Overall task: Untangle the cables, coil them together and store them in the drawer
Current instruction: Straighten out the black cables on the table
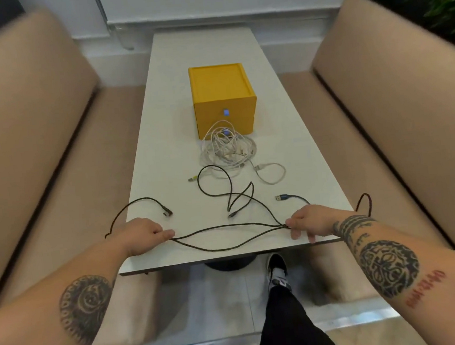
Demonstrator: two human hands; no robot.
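Two beige sofas (35, 121) flank a long white worktop (160, 123). A yellow drawer box (221, 89) stands at mid-worktop with both stacked drawers shut. White cables (228, 150) lie in a loose tangle on the worktop, right against the box's lower front; one white loop trails out on the near-right side of the box. The black cable (226, 225) lies nearer the person than the box, beyond the white tangle; its far loop overlaps the edge of that tangle. Two black strands are stretched between the hands at the near worktop edge. The left hand (143, 234), near-left of the box, pinches the strands with curled fingers. The right hand (311, 221), near-right of the box, pinches their other end. The hands are well apart. A blue-collared USB plug (281, 197) lies on the worktop just beyond the right hand, toward the box.
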